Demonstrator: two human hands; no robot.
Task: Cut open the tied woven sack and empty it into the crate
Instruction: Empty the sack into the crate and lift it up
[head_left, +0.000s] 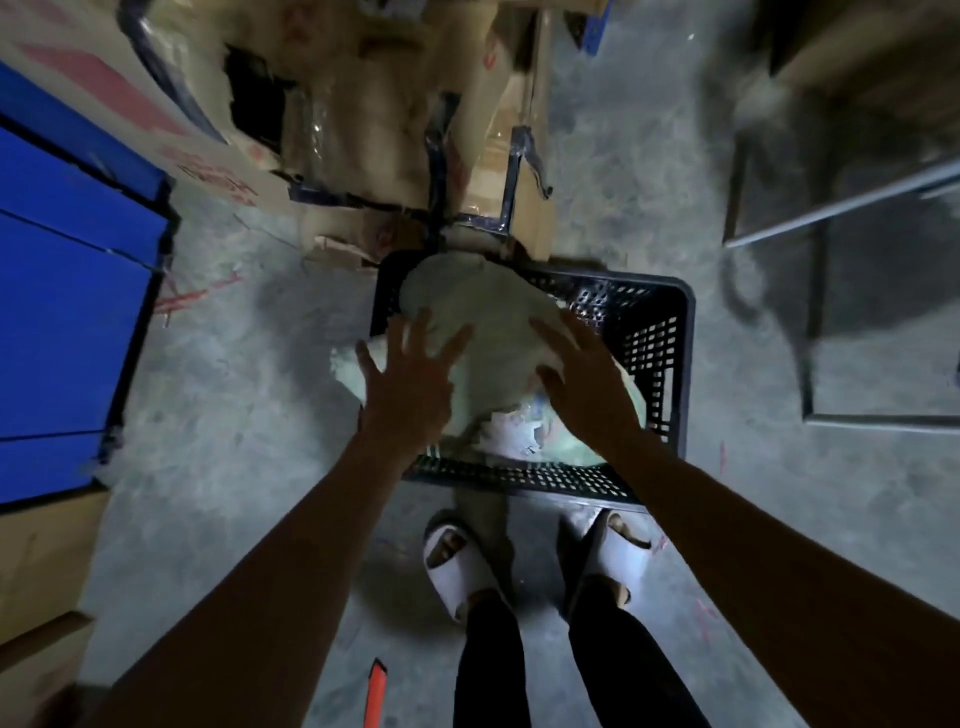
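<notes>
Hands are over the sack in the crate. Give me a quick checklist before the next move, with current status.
1. Sack over the black crate: ok, though one corner hangs past the left wall.
2. Left hand on the sack: cannot tell, fingers spread, blurred.
3. Right hand on the sack: ok, resting on its right side.
4. Sack cut open: cannot tell; ragged material shows at the near end.
5. Both hands free of tools: ok.
6. Feet clear of the crate: ok.

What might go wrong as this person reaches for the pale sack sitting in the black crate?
The sack bulges over the crate rim on the left, so contents could spill onto the floor. Both the left hand and right hand are open, not gripping, so it may slip. The red-handled tool lies near the feet, a tripping hazard.
</notes>
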